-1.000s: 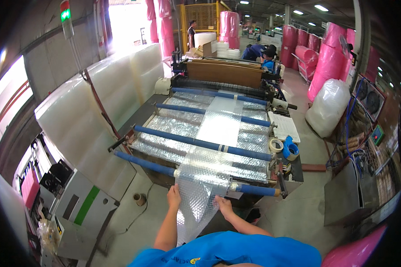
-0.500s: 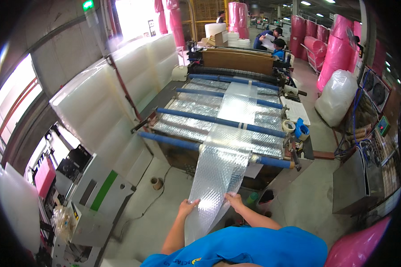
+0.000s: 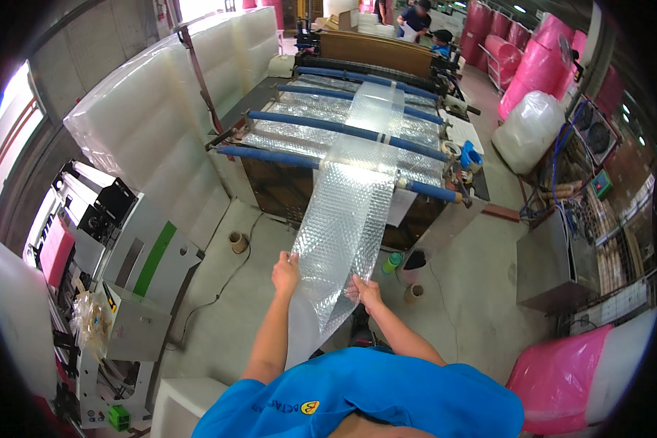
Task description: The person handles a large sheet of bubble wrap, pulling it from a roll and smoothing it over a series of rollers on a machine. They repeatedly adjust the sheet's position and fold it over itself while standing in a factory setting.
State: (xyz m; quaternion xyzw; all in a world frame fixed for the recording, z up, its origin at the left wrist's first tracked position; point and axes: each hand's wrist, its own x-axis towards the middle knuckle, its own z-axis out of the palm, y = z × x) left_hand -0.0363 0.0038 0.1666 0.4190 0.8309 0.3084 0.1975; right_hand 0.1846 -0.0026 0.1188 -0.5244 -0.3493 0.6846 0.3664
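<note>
A long strip of clear bubble wrap runs down from a machine's blue rollers toward my body. My left hand is closed on its left edge, thumb on top. On the opposite edge, my right hand pinches the wrap, some fingers showing through the clear film. Between my hands the strip sags a little, and its lower end hangs in front of my blue shirt. Farther up, it passes over the front blue roller and others behind it.
A grey machine with a green stripe stands at left, beside tall wrapped white stacks. A cardboard core and a cable lie on the floor. Right are a metal box and pink rolls. Two people work beyond the machine.
My hands have moved forward, away from my body, both still holding the bubble wrap's edges. The view has tilted downward, showing more floor.
</note>
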